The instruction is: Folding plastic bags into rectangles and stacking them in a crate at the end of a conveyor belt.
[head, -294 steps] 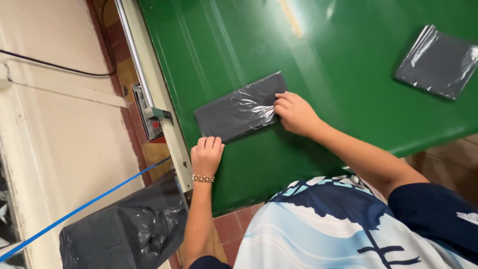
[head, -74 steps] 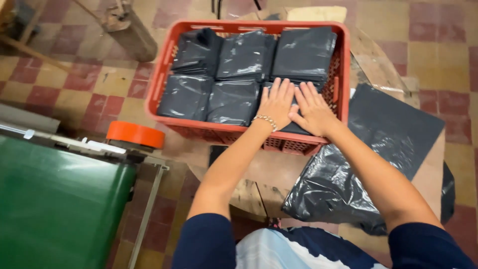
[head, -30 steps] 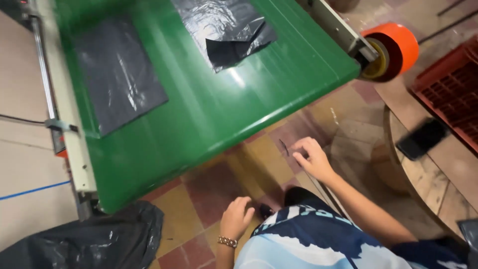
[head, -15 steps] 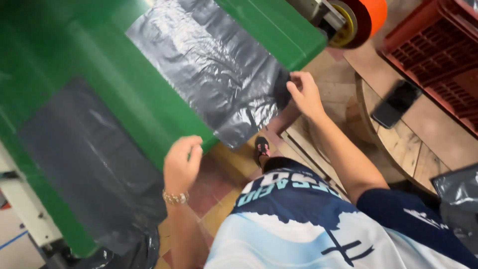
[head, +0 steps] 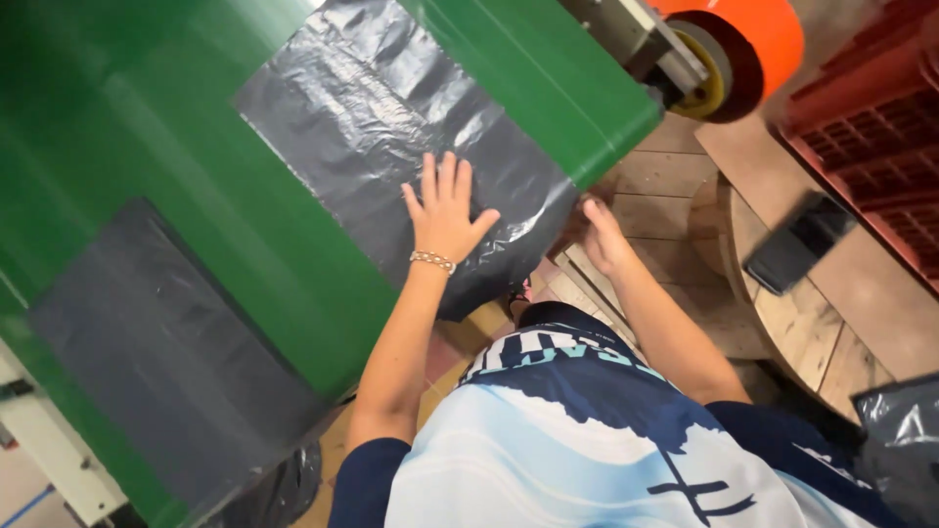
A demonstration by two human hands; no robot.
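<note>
A large black plastic bag lies flat on the green table, its near end hanging over the table's edge. My left hand presses flat on the bag with fingers spread; a beaded bracelet is on the wrist. My right hand is at the bag's overhanging corner by the table's edge; it is blurred, and I cannot tell whether it grips the plastic. A second black bag lies flat on the table to the left.
An orange tape roll sits on a holder at the table's right end. A red crate stands at the right on a round wooden table with a dark phone. Crumpled black bags lie at lower right.
My left hand moved from the table's edge onto the bag and now lies flat on it. My right hand slid down to the bag's hanging corner. The view moved closer.
</note>
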